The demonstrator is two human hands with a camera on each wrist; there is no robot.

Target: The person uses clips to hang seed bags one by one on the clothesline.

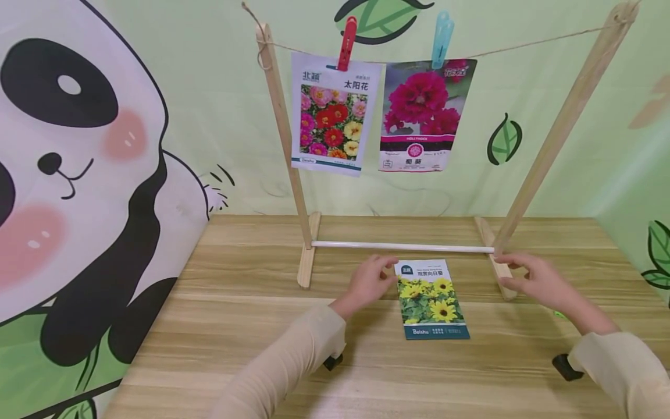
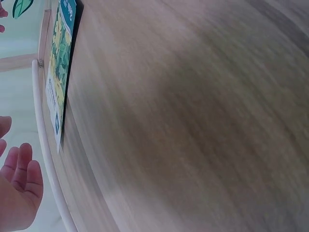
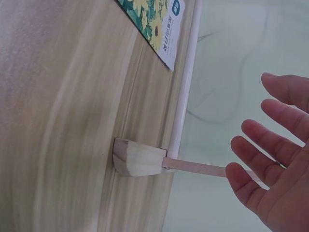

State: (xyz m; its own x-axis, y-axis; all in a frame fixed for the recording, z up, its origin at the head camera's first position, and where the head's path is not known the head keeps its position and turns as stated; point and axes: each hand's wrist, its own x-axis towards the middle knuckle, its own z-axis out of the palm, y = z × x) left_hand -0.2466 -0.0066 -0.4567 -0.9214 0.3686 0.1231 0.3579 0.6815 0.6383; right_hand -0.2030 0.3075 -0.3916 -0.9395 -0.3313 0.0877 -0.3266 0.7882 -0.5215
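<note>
A sunflower seed packet point(image 1: 433, 299) lies face up on the wooden table, its yellow blooms also showing in the left wrist view. My left hand point(image 1: 370, 282) is at the packet's upper left edge, fingers loosely bent and holding nothing. Over by the rack's right foot point(image 1: 494, 262) is my right hand point(image 1: 539, 282); the right wrist view shows its fingers point(image 3: 260, 154) spread and relaxed. On the twine hang two more seed packets: a white one with mixed flowers point(image 1: 335, 116) under a red clothespin point(image 1: 347, 43), and a magenta hollyhock one point(image 1: 424, 116) under a blue clothespin point(image 1: 442, 39).
The wooden rack has two leaning posts, the left post point(image 1: 285, 134) and the right post point(image 1: 567, 128), joined low by a white rod point(image 1: 403, 247). A small green item point(image 1: 559, 315) peeks out beside the right forearm. Behind stands a wall with a painted panda point(image 1: 94, 151).
</note>
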